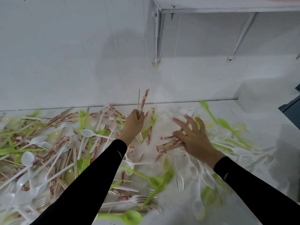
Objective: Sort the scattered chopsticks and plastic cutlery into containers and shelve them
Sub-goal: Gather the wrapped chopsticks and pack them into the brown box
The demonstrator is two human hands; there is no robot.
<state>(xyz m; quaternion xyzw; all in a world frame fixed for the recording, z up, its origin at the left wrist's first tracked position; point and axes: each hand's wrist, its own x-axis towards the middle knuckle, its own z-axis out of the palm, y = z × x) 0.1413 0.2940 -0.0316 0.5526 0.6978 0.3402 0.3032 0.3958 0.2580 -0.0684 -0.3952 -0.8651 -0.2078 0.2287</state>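
Sorting in hand at a white bench [259, 120], littered with loose chopsticks, white plastic forks [129, 200] and lime-green spoons [129, 216].

Pinching a pair of chopsticks [142, 101] upright in the left hand [133, 120], one of bare wood and one in a red-and-white paper sleeve, held above the heap close to the back wall [65, 54].

Pressing down with the right hand [194, 140], fingers spread and straight, on a small bundle of wrapped chopsticks [168, 146] lying on a barer patch of bench right of centre.

Likely to handle as very light, stiff and thin: quick to roll or fan out under a palm, apt to slip from a loose pinch, with paper sleeves liable to slide off. Best squared up parallel first, then taken around the middle of the bundle.

Plastic cutlery probably springy, smooth and prone to snag at the tines.

Glossy white top, speckled with dark crumbs, probably offering little friction.

Overhead at right, a white wall shelf [227, 8] on angled brackets [158, 38]. No container in view.
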